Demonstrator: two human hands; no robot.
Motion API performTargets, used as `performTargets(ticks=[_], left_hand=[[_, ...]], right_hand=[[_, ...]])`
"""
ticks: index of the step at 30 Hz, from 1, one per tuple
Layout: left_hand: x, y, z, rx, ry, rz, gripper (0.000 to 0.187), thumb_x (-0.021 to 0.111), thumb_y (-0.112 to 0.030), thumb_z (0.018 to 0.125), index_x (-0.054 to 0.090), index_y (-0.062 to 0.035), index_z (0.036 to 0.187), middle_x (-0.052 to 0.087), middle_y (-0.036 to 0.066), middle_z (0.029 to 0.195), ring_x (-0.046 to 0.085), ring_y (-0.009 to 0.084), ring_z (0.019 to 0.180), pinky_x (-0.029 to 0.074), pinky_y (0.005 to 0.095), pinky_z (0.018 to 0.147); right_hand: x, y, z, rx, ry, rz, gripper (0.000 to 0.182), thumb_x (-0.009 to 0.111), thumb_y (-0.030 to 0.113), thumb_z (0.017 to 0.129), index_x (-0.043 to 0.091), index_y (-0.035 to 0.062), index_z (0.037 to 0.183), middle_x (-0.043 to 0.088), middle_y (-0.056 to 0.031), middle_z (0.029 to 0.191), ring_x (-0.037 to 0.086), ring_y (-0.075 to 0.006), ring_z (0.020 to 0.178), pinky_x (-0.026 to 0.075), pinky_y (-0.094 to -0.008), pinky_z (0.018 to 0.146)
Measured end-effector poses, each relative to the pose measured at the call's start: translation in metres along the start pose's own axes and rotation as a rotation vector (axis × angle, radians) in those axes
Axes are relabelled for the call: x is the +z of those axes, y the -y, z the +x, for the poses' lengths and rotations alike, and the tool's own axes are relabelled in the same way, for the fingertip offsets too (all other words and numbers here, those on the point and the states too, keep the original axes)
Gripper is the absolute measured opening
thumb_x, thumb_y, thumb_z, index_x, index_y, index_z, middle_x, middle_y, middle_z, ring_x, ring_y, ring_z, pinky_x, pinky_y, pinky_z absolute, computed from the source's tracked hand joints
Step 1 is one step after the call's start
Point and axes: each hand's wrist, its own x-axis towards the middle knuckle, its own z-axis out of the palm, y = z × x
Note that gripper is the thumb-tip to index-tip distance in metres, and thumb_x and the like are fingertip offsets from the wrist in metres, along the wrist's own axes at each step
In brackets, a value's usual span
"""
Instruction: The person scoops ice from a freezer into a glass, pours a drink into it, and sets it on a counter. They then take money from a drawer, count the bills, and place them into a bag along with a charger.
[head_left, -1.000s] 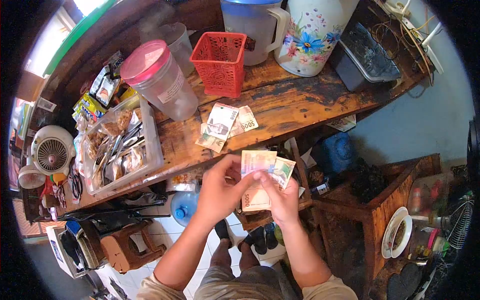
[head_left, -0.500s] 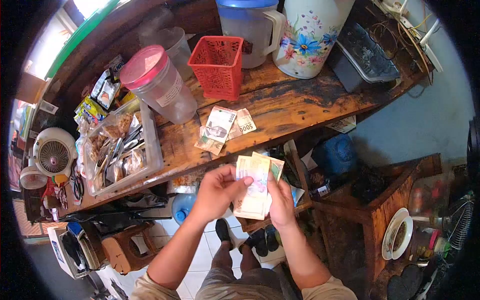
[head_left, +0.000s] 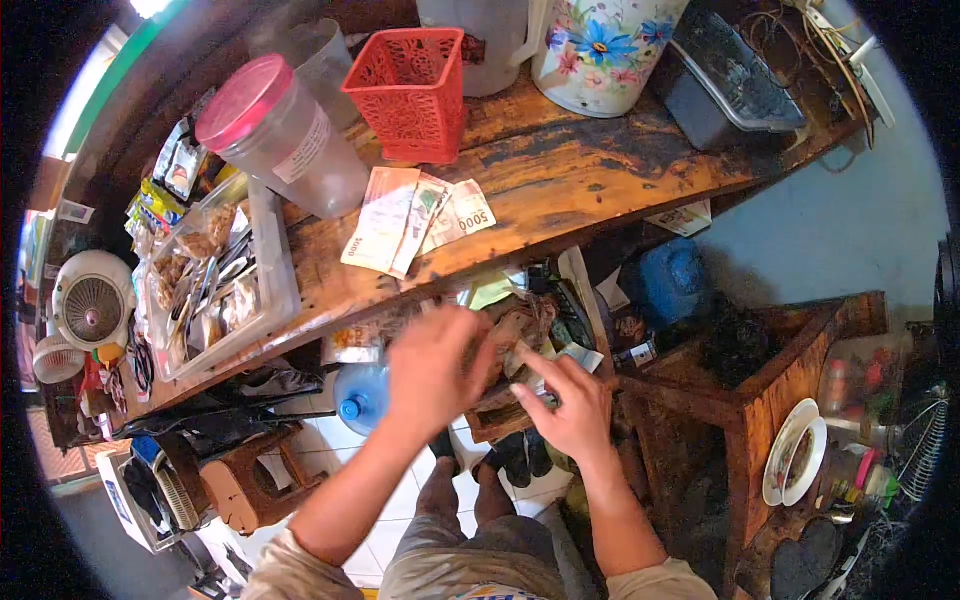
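My left hand (head_left: 437, 365) is blurred by motion over the open drawer (head_left: 485, 425), its fingers bent; whether it holds anything is unclear. Close on its right, my right hand (head_left: 568, 405) has its fingers apart, with the index finger reaching toward the crumpled notes (head_left: 520, 330) in the drawer. Nothing shows in its grasp. On the wooden counter (head_left: 560, 180) above, several banknotes (head_left: 390, 220) overlap in a loose fan, with a 5000 note (head_left: 462, 215) at the right side of the pile.
Behind the notes stand a red plastic basket (head_left: 410, 110), a pink-lidded jar (head_left: 290, 140) and a flowered container (head_left: 605, 50). A clear box of packets (head_left: 225, 280) sits at the counter's left. Below are a blue bottle (head_left: 362, 398) and a wooden frame (head_left: 740, 400).
The notes held between both hands are no longer in them. Another note now lies on top of the counter pile. My hands have moved apart over the drawer, and the view has shifted.
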Motion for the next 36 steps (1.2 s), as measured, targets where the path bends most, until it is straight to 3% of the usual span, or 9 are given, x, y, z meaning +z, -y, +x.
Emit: performTargets(ticks=[2,11,16,20,22,23,28,30,36], left_hand=[[0.044,0.006,-0.025,-0.304,0.24,0.075,0.025,0.074,-0.026,0.075,0.065,-0.0079,0.089,0.067,0.012,0.075,0.066,0.0304,0.069,0.051,0.037,0.067],[0.075,0.033,-0.025,-0.168,0.242,0.442,0.013,0.071,-0.028,0.072,0.07,-0.0174,0.08,0.067,0.007,0.068,0.065,0.0235,0.061,0.045,0.0378,0.073],[0.044,0.03,-0.03,-0.042,0.059,0.279,0.013,0.069,-0.022,0.076,0.071,-0.0135,0.086,0.066,0.01,0.071,0.063,0.0257,0.061,0.044,0.0386,0.069],[-0.033,0.01,0.002,-0.302,0.024,-0.114,0.01,0.064,-0.01,0.082,0.066,-0.003,0.088,0.065,0.016,0.076,0.06,0.0336,0.065,0.046,0.0395,0.06],[-0.078,0.008,0.039,-0.453,0.167,-0.005,0.013,0.064,-0.011,0.082,0.065,-0.0016,0.091,0.064,0.018,0.082,0.061,0.0353,0.07,0.048,0.0409,0.063],[-0.082,0.024,0.05,-0.355,0.098,0.109,0.015,0.065,-0.012,0.082,0.064,-0.0018,0.093,0.064,0.018,0.083,0.061,0.0355,0.071,0.048,0.0414,0.064],[-0.076,0.044,0.079,-0.229,0.008,0.52,0.023,0.069,-0.013,0.079,0.063,-0.0063,0.1,0.062,0.015,0.085,0.062,0.0361,0.077,0.049,0.0425,0.066],[-0.065,0.013,0.07,-0.017,-0.421,0.438,0.027,0.072,-0.011,0.076,0.061,-0.007,0.1,0.06,0.012,0.084,0.061,0.0373,0.078,0.05,0.0432,0.068],[0.053,0.0,-0.013,-0.153,0.195,0.184,0.032,0.071,-0.039,0.078,0.061,-0.0111,0.088,0.066,0.014,0.081,0.067,0.0331,0.074,0.052,0.0435,0.063]], right_hand=[[0.004,-0.011,-0.004,0.019,-0.014,-0.02,0.025,0.071,0.02,0.081,0.067,0.0124,0.104,0.062,-0.0077,0.081,0.061,-0.0276,0.071,0.048,-0.0362,0.062],[0.002,-0.018,-0.012,0.186,-0.05,0.044,0.012,0.069,0.017,0.083,0.066,0.008,0.091,0.065,-0.0086,0.08,0.064,-0.0278,0.07,0.049,-0.0368,0.061],[0.002,-0.016,-0.007,0.215,-0.08,0.119,0.012,0.069,0.018,0.084,0.066,0.007,0.088,0.066,-0.0084,0.081,0.063,-0.0243,0.066,0.048,-0.0336,0.056],[0.003,-0.02,-0.004,0.196,-0.064,0.108,0.012,0.069,0.018,0.084,0.067,0.0061,0.087,0.066,-0.0085,0.08,0.063,-0.023,0.064,0.047,-0.0318,0.054],[0.005,-0.022,-0.004,0.134,-0.102,0.149,0.011,0.07,0.012,0.083,0.067,0.0013,0.086,0.065,-0.0066,0.075,0.052,-0.0105,0.05,0.038,-0.0243,0.046],[0.003,-0.019,-0.004,0.192,-0.064,0.146,0.012,0.07,0.016,0.083,0.067,0.0055,0.086,0.066,-0.0072,0.078,0.062,-0.0201,0.061,0.045,-0.0302,0.052],[0.006,-0.018,-0.004,0.183,-0.07,0.19,0.009,0.07,0.013,0.083,0.067,0.0054,0.087,0.066,-0.0068,0.077,0.061,-0.0176,0.06,0.044,-0.0289,0.05],[0.006,-0.019,-0.006,0.191,-0.069,0.203,0.009,0.07,0.012,0.082,0.066,0.0053,0.087,0.065,-0.0065,0.077,0.06,-0.0171,0.059,0.044,-0.0285,0.05],[0.008,-0.022,-0.009,0.232,-0.086,0.197,0.01,0.071,0.012,0.081,0.066,0.0056,0.087,0.064,-0.0045,0.073,0.054,-0.0133,0.053,0.041,-0.0269,0.048]])
